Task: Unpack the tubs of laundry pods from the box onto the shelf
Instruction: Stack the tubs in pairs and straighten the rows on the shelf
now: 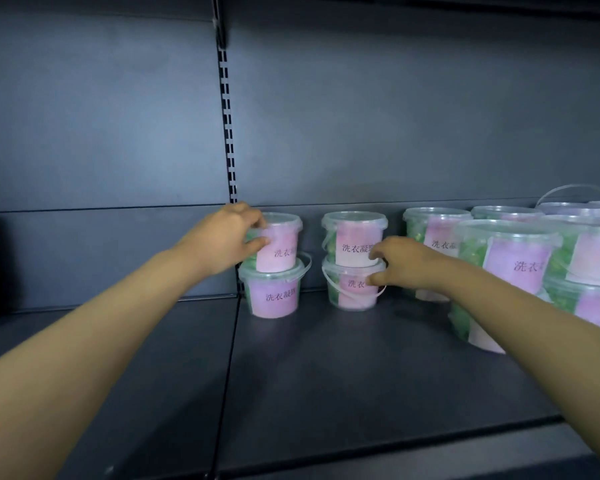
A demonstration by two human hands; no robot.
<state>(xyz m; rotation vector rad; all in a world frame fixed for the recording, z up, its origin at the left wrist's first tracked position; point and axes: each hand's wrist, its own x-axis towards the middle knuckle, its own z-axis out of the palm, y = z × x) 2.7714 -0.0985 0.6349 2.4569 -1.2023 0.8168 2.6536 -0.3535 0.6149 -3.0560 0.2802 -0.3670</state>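
Note:
Clear tubs of laundry pods with pink labels stand in stacks of two on the dark shelf (326, 375). My left hand (222, 237) grips the upper tub (281, 240) of the leftmost stack, which sits on a lower tub (274, 292). My right hand (402, 261) holds the second stack where its upper tub (350, 237) meets its lower tub (350, 289); thumb and fingers curl round the right side. The box is out of view.
More stacked tubs (520, 258) crowd the right end of the shelf, some near the front. A slotted upright (227, 126) runs down the back panel behind the left stack. The shelf's front edge (395, 448) lies below my arms.

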